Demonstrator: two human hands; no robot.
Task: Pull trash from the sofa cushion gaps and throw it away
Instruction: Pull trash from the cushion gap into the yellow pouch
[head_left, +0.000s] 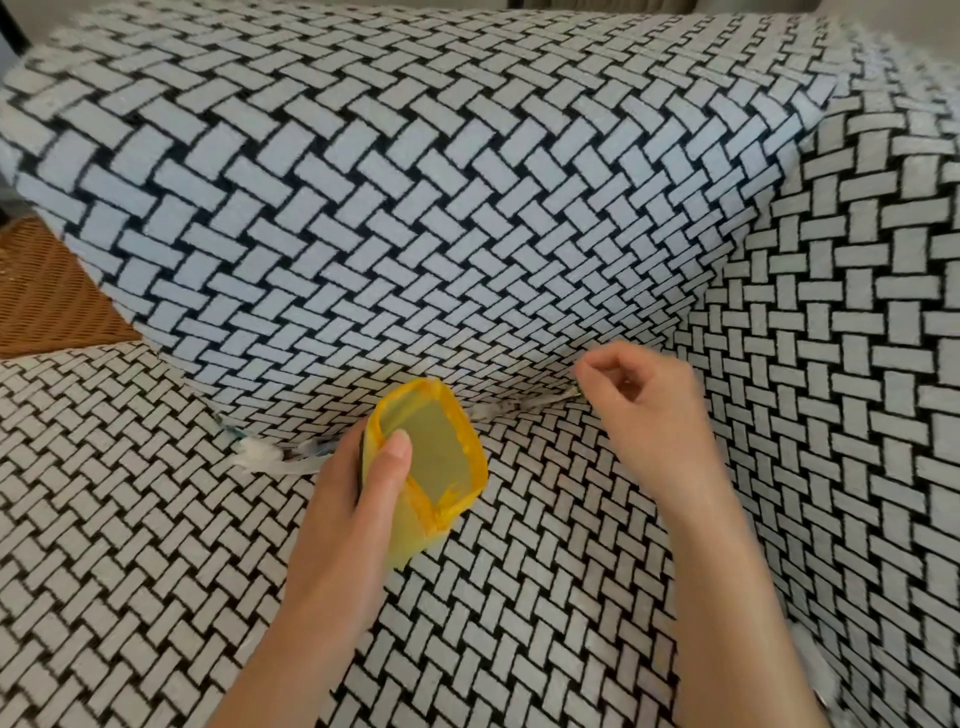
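My left hand holds a small bin lined with a yellow bag, its mouth open and facing up, over the seat cushion. My right hand hovers at the gap under the back cushion, fingers curled, thumb and forefinger close together with nothing visible between them. Just left of its fingertips, whitish plastic scraps stick out of the gap. More white crumpled trash pokes out of the gap left of the bin.
The sofa is covered in a black-and-white woven-pattern fabric. Its armrest rises at the right. A brown wicker surface shows at the far left behind the cushion.
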